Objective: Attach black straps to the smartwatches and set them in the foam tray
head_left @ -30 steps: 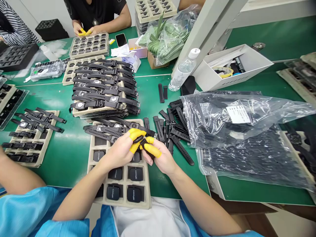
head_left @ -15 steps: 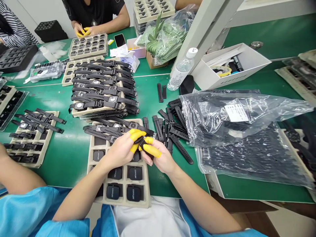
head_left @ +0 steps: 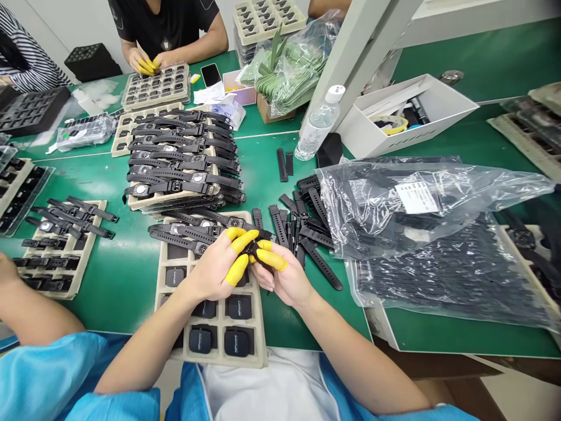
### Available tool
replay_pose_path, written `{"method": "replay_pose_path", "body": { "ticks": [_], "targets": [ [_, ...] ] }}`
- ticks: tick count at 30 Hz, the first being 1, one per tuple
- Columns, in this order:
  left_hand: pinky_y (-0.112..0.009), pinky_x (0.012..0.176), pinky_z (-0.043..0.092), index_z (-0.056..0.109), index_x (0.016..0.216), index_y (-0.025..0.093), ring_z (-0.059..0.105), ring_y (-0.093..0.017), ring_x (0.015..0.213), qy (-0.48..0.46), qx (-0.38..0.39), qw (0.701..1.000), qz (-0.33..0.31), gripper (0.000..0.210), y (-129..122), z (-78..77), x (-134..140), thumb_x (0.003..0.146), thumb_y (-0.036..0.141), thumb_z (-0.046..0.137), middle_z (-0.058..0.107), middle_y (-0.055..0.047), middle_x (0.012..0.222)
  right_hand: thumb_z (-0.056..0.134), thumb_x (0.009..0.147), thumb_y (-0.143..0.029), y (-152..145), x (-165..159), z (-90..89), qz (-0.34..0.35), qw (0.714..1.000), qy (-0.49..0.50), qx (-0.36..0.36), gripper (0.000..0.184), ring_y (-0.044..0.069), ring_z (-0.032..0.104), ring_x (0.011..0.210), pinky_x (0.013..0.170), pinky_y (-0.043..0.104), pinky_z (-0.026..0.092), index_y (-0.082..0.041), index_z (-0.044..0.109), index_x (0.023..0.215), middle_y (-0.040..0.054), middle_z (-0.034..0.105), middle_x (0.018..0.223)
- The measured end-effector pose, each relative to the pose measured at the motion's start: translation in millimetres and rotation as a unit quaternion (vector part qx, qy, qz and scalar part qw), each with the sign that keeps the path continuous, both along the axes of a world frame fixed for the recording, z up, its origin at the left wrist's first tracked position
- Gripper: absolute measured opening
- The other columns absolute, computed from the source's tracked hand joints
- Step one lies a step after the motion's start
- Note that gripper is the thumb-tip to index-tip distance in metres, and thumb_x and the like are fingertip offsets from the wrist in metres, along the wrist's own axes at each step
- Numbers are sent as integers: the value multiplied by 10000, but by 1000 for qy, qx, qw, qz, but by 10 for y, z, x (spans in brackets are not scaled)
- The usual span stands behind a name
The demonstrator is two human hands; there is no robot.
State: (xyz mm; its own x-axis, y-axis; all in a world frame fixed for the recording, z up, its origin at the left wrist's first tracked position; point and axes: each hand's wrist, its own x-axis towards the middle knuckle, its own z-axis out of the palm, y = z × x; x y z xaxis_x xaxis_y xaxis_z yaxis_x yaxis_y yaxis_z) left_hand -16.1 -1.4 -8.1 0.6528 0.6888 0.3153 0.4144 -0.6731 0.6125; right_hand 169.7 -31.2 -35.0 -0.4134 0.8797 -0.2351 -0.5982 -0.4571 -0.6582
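Observation:
My left hand [head_left: 221, 263] and my right hand [head_left: 280, 269], with yellow finger cots, meet above the tray's right edge. Pinched between their fingertips is a black smartwatch [head_left: 253, 249]; fingers cover most of it, so where its strap joins is hidden. Under my hands lies a beige tray [head_left: 259, 345] whose compartments hold square black watch bodies [head_left: 237, 341]. Finished-looking watches with straps [head_left: 184, 238] lie across its far end. Just beyond my right hand is a loose heap of black watch straps [head_left: 322, 263].
A tall stack of trays with strapped watches [head_left: 175, 175] stands behind. Clear bags of straps [head_left: 421, 280] cover the right side. A water bottle [head_left: 318, 126] and white box [head_left: 407, 117] stand farther back. Co-workers sit left and opposite; a co-worker's gloved-fingertip hands [head_left: 149, 63] work over another tray.
My left thumb and fingers have shifted around the smartwatch, the thumb now lower and more extended. My right fingers have turned slightly over it. The opposite co-worker's hands have moved down toward their tray.

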Motion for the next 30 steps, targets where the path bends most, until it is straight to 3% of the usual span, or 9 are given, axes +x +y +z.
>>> {"method": "replay_pose_path", "body": {
  "ticks": [8,13,19,22,26,28,30],
  "targets": [
    [-431,948,559,569,1394,143,581,-278,1100,84,78,992,49,431,-14,-17,48,992,233,444,611,-151,1174,716,905,-481,-19,-12,-44,6,1000,-25,-4,320,68,271,363,367,189,254,-214,546,858,-105,449,454],
    [-443,950,557,580,1380,144,586,-281,1091,91,69,993,40,428,-8,-9,15,990,234,429,624,-159,1182,707,913,-496,-24,-16,-75,10,999,-39,6,328,68,271,357,363,191,249,-212,551,857,-104,450,448],
    [-448,1007,547,496,1446,143,597,-281,1176,37,9,999,1,459,-2,10,-28,1003,234,419,619,-168,1255,701,929,-500,-32,-28,-77,1,998,-48,33,328,76,297,356,372,201,273,-214,554,870,-102,469,445],
    [-419,1002,559,453,1481,159,631,-258,1186,6,-12,999,31,502,7,-4,-29,981,198,477,633,-162,1303,687,952,-494,-25,-13,-58,-21,998,-37,48,310,83,377,384,399,209,319,-213,565,903,-82,534,508],
    [-332,869,588,636,1218,207,687,-188,993,-103,-29,991,77,224,22,12,10,996,212,601,712,-81,1095,709,943,-528,-15,19,-36,-22,996,-40,78,344,83,442,407,423,218,354,-208,588,981,-69,582,594],
    [-352,893,593,677,1083,202,687,-197,1012,-164,-44,982,77,110,15,32,39,992,260,658,721,-77,1060,701,946,-545,-14,30,-27,9,996,-31,78,361,77,421,390,409,217,348,-203,585,958,-78,551,582],
    [-356,882,610,673,1068,196,705,-205,1034,-234,-100,963,92,128,6,48,58,997,302,668,727,-88,1099,671,959,-559,-11,40,-14,60,996,-10,60,374,66,368,366,380,208,312,-200,576,917,-89,504,557]
  ]
}}
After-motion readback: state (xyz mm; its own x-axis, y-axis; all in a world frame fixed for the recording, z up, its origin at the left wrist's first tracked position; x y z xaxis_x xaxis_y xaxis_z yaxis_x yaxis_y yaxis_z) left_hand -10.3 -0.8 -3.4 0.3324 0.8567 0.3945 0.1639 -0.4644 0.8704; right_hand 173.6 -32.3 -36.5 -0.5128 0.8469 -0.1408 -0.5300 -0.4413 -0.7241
